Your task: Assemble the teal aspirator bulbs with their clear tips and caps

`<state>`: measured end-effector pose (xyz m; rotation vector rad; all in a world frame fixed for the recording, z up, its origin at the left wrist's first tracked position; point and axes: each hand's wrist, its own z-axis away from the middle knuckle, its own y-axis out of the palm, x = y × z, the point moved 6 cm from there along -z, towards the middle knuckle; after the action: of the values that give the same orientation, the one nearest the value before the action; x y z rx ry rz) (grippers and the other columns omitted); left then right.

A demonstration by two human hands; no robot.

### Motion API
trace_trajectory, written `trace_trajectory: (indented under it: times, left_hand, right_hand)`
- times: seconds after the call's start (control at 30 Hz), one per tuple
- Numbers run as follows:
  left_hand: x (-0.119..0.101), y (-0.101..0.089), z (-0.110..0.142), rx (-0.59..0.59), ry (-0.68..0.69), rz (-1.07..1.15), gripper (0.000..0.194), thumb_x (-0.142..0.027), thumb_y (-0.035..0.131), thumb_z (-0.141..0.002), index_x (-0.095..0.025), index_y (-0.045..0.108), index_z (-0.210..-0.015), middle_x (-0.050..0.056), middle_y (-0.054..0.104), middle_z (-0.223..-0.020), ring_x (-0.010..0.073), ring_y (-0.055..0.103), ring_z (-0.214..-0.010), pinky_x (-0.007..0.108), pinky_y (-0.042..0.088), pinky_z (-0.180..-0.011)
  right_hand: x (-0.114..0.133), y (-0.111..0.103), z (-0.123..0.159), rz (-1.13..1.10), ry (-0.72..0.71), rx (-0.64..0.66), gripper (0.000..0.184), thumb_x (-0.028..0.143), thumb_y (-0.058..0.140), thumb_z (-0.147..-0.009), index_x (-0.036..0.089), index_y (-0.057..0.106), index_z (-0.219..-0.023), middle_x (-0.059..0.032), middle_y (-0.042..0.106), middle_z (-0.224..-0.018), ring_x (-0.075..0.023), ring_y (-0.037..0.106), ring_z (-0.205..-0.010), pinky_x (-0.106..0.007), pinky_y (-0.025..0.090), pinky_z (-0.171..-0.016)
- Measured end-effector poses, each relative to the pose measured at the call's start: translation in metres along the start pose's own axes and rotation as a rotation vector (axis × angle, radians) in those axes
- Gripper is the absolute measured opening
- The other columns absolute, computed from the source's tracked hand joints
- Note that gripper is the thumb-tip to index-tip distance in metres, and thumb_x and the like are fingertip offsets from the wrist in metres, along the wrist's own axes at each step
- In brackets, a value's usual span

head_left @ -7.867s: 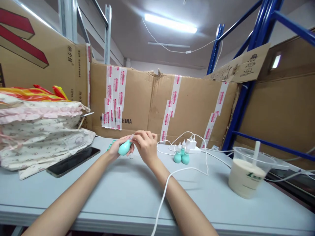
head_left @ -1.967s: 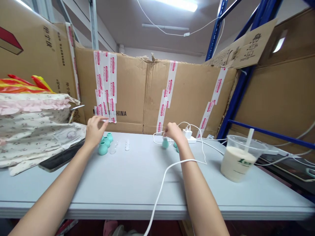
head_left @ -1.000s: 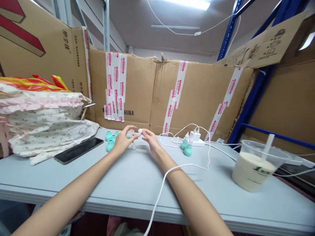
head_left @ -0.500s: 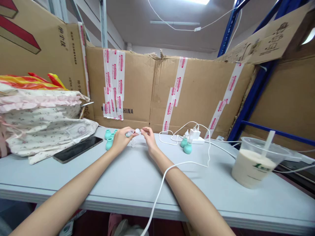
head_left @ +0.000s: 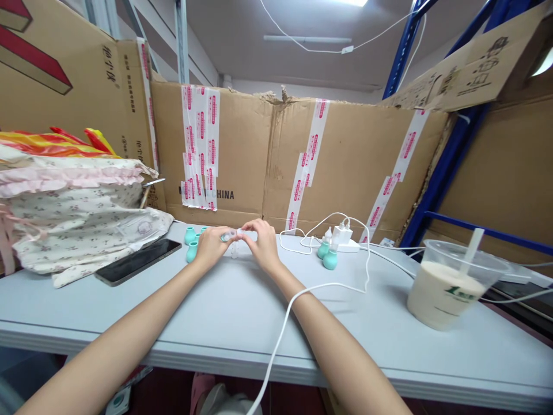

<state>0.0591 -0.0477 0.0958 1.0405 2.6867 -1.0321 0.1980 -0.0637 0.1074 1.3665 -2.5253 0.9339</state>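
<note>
The fingers of the left hand [head_left: 211, 248] and right hand [head_left: 264, 245] meet, pinching a small clear piece [head_left: 228, 235] between them over the table [head_left: 242, 311]. More clear parts [head_left: 234, 250] show just below. Open teal bulbs [head_left: 192, 252] stand beside the left hand; farther right, teal bulbs with clear tips [head_left: 330, 260] stand near a white charger [head_left: 343, 234].

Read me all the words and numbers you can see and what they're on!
"CHINA": on the back cardboard; tape partly covers the letters before it.
"1": green, on the cup; the marks after it are blurred.
Too small or blurred: print on the tape, left cardboard box, cardboard flap.
</note>
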Motion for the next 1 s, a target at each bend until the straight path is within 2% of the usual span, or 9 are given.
trace_trajectory:
  times: [0.13,0.33,0.47,0.57,0.77,0.87,1.0]
  left_hand:
    - [-0.001,0.002,0.001,0.03,0.001,-0.037,0.031,-0.04,0.051,-0.081,-0.021,0.069,-0.065,0.002,0.07,-0.071,0.0172,0.063,-0.069,0.023,0.038,-0.063]
    - [0.0,0.002,0.0,0.023,0.016,-0.027,0.031,-0.04,0.051,-0.081,-0.021,0.068,-0.063,0.001,0.07,-0.073,0.0167,0.063,-0.068,0.023,0.038,-0.062]
    - [0.0,0.0,0.0,-0.003,0.02,-0.011,0.031,-0.04,0.051,-0.081,-0.021,0.067,-0.062,0.001,0.07,-0.074,0.0155,0.062,-0.066,0.023,0.038,-0.062]
    - [-0.001,-0.002,0.0,-0.029,0.016,-0.007,0.031,-0.04,0.05,-0.082,-0.021,0.067,-0.063,0.0,0.07,-0.075,0.0149,0.062,-0.066,0.023,0.037,-0.062]
    - [-0.002,-0.003,0.001,-0.038,0.003,-0.002,0.031,-0.041,0.05,-0.081,-0.022,0.067,-0.065,0.0,0.071,-0.075,0.0147,0.062,-0.066,0.022,0.038,-0.061]
    - [-0.003,-0.004,0.002,-0.028,-0.004,0.002,0.03,-0.041,0.05,-0.082,-0.022,0.067,-0.067,0.0,0.07,-0.075,0.0144,0.062,-0.065,0.022,0.038,-0.061]
    - [-0.004,-0.004,0.003,-0.017,0.015,-0.038,0.029,-0.039,0.049,-0.082,-0.022,0.067,-0.067,0.0,0.07,-0.076,0.014,0.061,-0.065,0.022,0.036,-0.06]
  right_hand:
    - [-0.003,0.005,0.002,0.064,0.047,0.03,0.014,0.025,0.041,-0.088,0.02,0.054,-0.09,-0.0029,0.059,-0.091,-0.0166,0.051,-0.089,-0.031,0.031,-0.082]
    - [-0.001,0.011,0.006,0.085,0.06,0.012,0.013,0.025,0.039,-0.088,0.02,0.051,-0.089,-0.0032,0.058,-0.092,-0.0175,0.05,-0.092,-0.033,0.029,-0.085]
    - [0.0,0.006,0.009,0.025,0.09,-0.083,0.012,0.028,0.045,-0.087,0.02,0.052,-0.093,-0.0029,0.059,-0.094,-0.0173,0.05,-0.091,-0.032,0.031,-0.083]
    - [0.003,0.001,0.01,0.009,0.057,-0.131,0.013,0.029,0.05,-0.085,0.022,0.056,-0.094,-0.002,0.06,-0.099,-0.0173,0.05,-0.095,-0.031,0.031,-0.084]
    - [0.004,-0.006,0.01,-0.024,0.054,-0.216,0.013,0.025,0.049,-0.084,0.021,0.06,-0.077,-0.0009,0.061,-0.09,-0.0162,0.052,-0.088,-0.031,0.033,-0.081]
    - [0.001,-0.005,0.008,-0.089,0.07,-0.214,0.011,0.025,0.051,-0.082,0.02,0.059,-0.077,-0.0016,0.061,-0.088,-0.0162,0.054,-0.088,-0.031,0.035,-0.081]
    - [-0.003,-0.001,0.004,-0.177,0.063,-0.142,0.008,0.026,0.053,-0.08,0.02,0.057,-0.081,-0.0018,0.06,-0.089,-0.0155,0.055,-0.088,-0.029,0.036,-0.083]
